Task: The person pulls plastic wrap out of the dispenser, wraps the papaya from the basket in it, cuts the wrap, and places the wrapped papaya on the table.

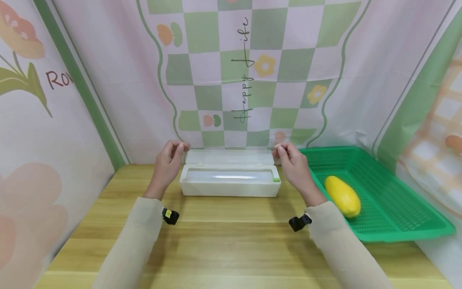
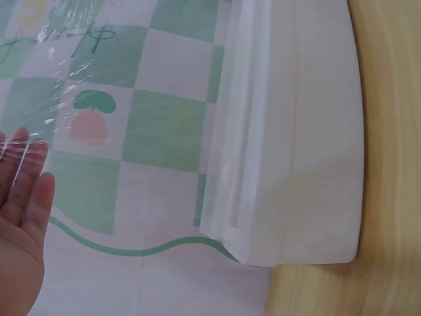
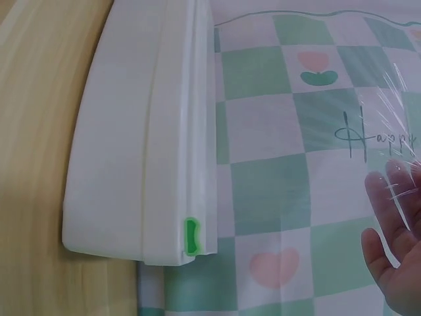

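Note:
A white cling film dispenser (image 1: 229,188) stands on the wooden table, its clear lid (image 1: 229,157) raised at the back. A shiny roll shows through its top, and a green slider (image 1: 276,180) sits at its right end. My left hand (image 1: 168,162) pinches clear cling film (image 2: 56,85) by the dispenser's back left corner. At the back right corner, my right hand (image 1: 293,164) pinches the film too. In both wrist views the film stretches wrinkled from the fingertips. Its extent is hard to see against the patterned cloth.
To the right lies a green plastic basket (image 1: 400,196) holding a yellow oblong fruit or vegetable (image 1: 342,196). A patterned cloth (image 1: 234,72) hangs behind the table (image 1: 231,249), with more printed cloth on both sides.

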### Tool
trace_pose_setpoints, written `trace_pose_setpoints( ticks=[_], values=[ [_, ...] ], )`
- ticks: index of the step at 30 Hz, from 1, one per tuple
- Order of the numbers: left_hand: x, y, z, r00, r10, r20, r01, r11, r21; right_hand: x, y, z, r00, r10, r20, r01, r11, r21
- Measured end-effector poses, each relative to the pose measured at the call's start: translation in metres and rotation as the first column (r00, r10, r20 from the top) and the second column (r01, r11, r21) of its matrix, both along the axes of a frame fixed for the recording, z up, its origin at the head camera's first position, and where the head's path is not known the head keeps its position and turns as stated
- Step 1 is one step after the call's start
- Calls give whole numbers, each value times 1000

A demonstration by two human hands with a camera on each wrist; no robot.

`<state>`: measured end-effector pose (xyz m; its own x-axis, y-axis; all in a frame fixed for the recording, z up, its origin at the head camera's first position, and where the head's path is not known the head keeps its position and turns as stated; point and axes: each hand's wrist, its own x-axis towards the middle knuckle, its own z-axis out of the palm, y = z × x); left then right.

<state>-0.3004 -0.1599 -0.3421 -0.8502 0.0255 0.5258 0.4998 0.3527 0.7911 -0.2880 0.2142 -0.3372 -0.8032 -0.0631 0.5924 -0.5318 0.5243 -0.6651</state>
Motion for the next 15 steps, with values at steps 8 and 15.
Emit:
trace_pose_setpoints(
  ticks=[8, 15],
  values=[
    [3, -3, 10, 999, -19, -38, 19, 1000, -5, -1, -1, 7, 999, 5, -34, -6, 1000, -19],
    [6, -3, 20, 998, -25, -54, 25, 1000, -11, 1, -2, 16, 999, -1, -53, -1, 999, -39]
  ],
)
